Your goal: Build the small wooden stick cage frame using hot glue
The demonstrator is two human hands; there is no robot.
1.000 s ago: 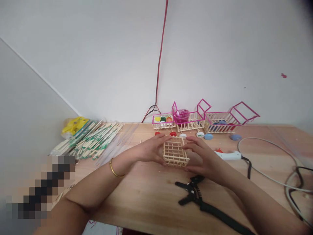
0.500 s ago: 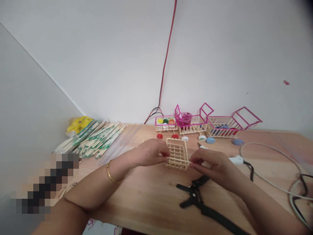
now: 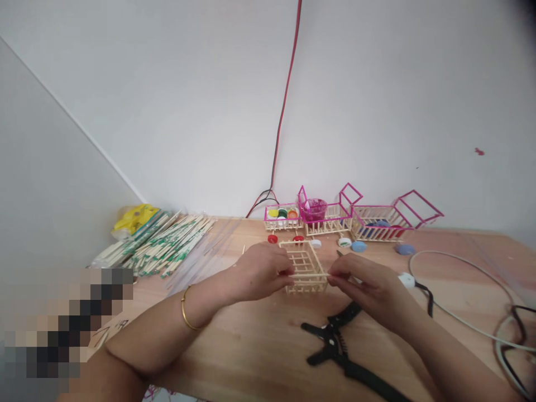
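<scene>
A small open box of pale wooden sticks (image 3: 304,266) rests low over the wooden table (image 3: 251,340), its opening facing up. My left hand (image 3: 259,269) pinches its left near edge, fingers closed. My right hand (image 3: 365,282) pinches its right near corner, fingers curled. A gold bangle circles my left wrist.
Black pliers (image 3: 335,340) lie just in front of my hands. A white glue gun (image 3: 405,279) with its cord lies to the right. Pink-edged stick baskets (image 3: 347,215) with bottle caps stand along the wall. Packs of chopsticks (image 3: 167,243) lie at the left.
The stick box was tipped up on edge half a second ago; now it lies level with its opening up. Both hands shifted their grip to its near edge.
</scene>
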